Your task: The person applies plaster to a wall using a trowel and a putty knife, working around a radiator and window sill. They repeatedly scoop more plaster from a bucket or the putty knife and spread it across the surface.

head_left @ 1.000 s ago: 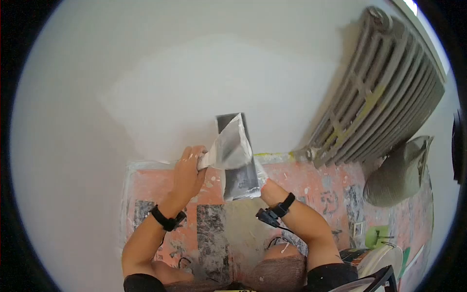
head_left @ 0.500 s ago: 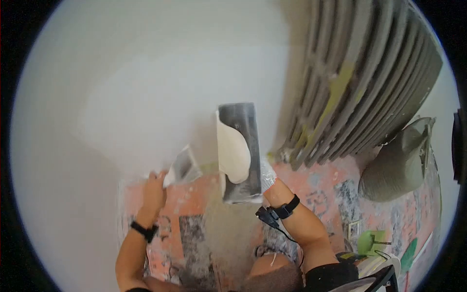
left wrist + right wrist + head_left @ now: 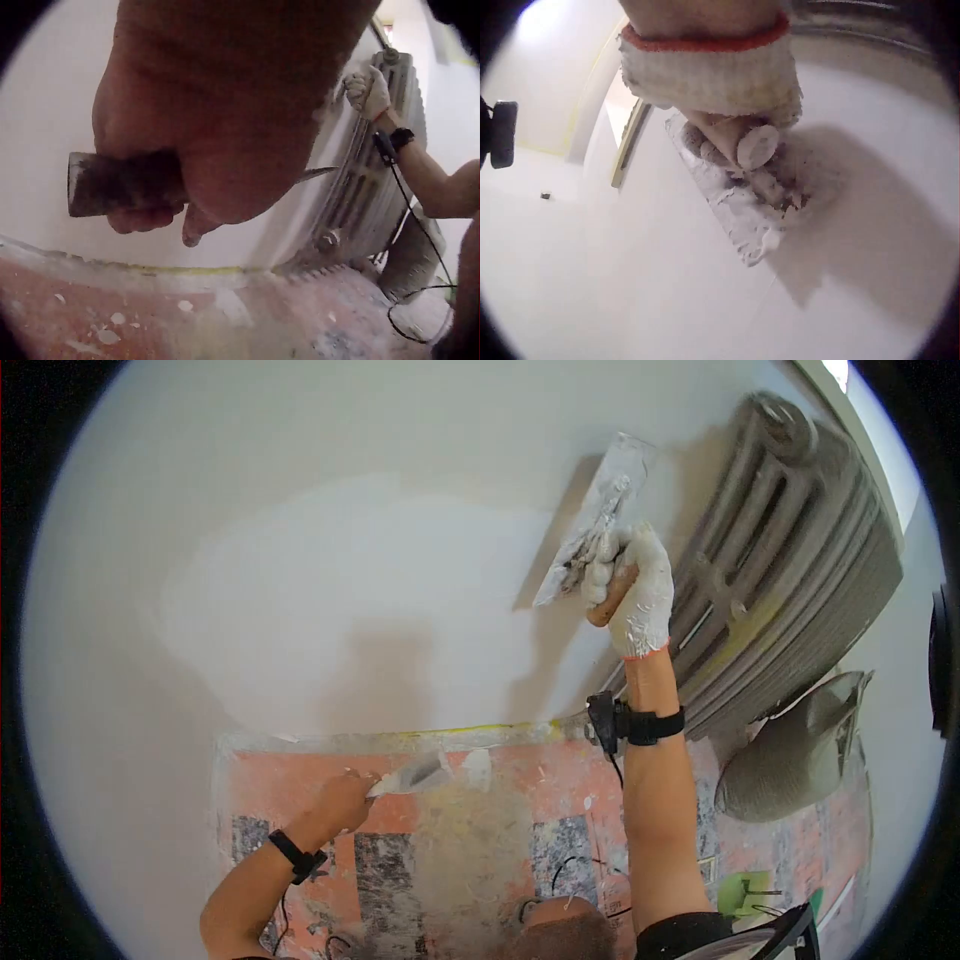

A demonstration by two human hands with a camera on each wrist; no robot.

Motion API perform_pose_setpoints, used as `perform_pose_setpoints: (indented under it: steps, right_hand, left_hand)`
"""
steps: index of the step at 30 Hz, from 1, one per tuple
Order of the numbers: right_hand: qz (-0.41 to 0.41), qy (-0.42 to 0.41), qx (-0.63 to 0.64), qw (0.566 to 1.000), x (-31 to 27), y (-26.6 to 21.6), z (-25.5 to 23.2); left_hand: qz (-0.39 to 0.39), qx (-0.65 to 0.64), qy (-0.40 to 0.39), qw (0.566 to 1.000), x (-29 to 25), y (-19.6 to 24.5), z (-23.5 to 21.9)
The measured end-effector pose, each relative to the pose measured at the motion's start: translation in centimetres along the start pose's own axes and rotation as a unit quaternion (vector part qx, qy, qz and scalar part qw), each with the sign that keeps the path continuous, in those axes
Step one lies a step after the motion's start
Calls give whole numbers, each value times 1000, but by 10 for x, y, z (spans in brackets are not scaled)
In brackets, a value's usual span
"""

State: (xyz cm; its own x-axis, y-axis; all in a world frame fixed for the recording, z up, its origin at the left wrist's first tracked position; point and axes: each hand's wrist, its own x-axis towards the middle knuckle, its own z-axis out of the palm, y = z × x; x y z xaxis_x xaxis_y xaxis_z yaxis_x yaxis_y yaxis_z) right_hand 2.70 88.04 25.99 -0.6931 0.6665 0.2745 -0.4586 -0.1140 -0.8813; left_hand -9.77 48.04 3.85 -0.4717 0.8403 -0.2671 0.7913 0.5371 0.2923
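My gloved right hand [image 3: 645, 595] grips the wooden handle of a plastering trowel [image 3: 610, 495]. Its blade stands tilted close to the white wall [image 3: 430, 570], beside its own shadow, with its back toward me. Dried plaster cakes the back of the trowel [image 3: 742, 225] in the right wrist view; its front face is hidden. Low on the left, my bare left hand [image 3: 342, 805] holds a putty knife [image 3: 415, 772], its blade pointing right above the floor. The knife's handle end [image 3: 124, 184] pokes out of the fist in the left wrist view.
A grey ribbed radiator [image 3: 770, 560] stands along the wall right of my right hand. Below it slumps a full sack [image 3: 790, 755]. The floor [image 3: 280, 780] is covered with splattered, printed orange sheeting. A green object [image 3: 745, 895] lies at lower right.
The putty knife left the trowel's face and went down left. The trowel, bearing a white lump of putty half a second ago, has swung up right and turned its face to the wall.
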Motion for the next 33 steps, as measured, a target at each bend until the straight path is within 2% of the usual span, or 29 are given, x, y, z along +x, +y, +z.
perform_pose_setpoints:
  steps: [1, 2, 3, 5, 7, 9, 11, 12, 13, 15, 16, 18, 22, 24, 25, 27, 28, 30, 31, 33]
  right_hand:
    - [3, 42, 58, 997, -2, 5, 13]
    - [-5, -71, 51, 996, -6, 10, 26]
    - [-8, -72, 45, 996, -9, 15, 47]
    - [-105, -109, -144, 978, -16, 33, 106]
    - [-50, -81, -100, 990, -28, 52, 173]
    - [-59, -122, -129, 982, -35, 73, 236]
    - [-96, -110, -71, 987, -34, 111, 300]
    - [-78, -105, -146, 981, -32, 128, 325]
    - [-72, -125, -143, 979, -31, 146, 353]
    - [-127, -116, -276, 946, -35, 173, 411]
    - [-128, -128, -276, 944, -39, 188, 439]
    - [-284, -104, -301, 904, -48, 216, 494]
    - [-253, -98, -329, 905, -88, 250, 591]
    - [-196, -163, -317, 914, -96, 261, 611]
    - [-194, -163, -317, 914, -98, 263, 611]
    - [-225, -168, -434, 856, -113, 267, 610]
    - [-227, -165, -437, 855, -117, 268, 605]
    - [-186, -191, -387, 883, -123, 265, 581]
    - [-186, -175, -394, 883, -123, 265, 566]
    - [-231, -123, -409, 874, -118, 243, 532]
  left_hand:
    - [3, -10, 4, 1000, -1, -3, 3]
    - [25, -4, -14, 1000, -1, -4, 4]
    - [47, 4, -31, 998, -3, -7, 4]
    - [67, -17, -26, 997, -8, -15, 15]
    - [84, -43, -14, 995, -14, -25, 23]
    - [126, -180, 39, 975, -30, -37, 27]
    - [120, -193, 63, 972, -40, -54, 42]
    - [124, -194, 72, 971, -51, -60, 41]
    - [108, -203, 83, 970, -60, -66, 39]
    - [29, -159, -60, 985, -77, -74, 17]
    - [23, -165, -52, 985, -84, -86, 30]
    - [35, -198, 41, 979, -91, -102, 54]
    - [11, -196, 16, 980, -134, -128, 42]
    - [-18, -219, 64, 973, -146, -131, 48]
    - [-18, -220, 62, 973, -150, -131, 47]
    - [-39, -231, 41, 971, -157, -136, 45]
    - [-35, -230, 42, 972, -158, -137, 44]
    - [-26, -216, 46, 975, -158, -135, 45]
    - [-11, -211, 38, 977, -153, -134, 50]
    - [-34, -210, -8, 977, -137, -127, 56]
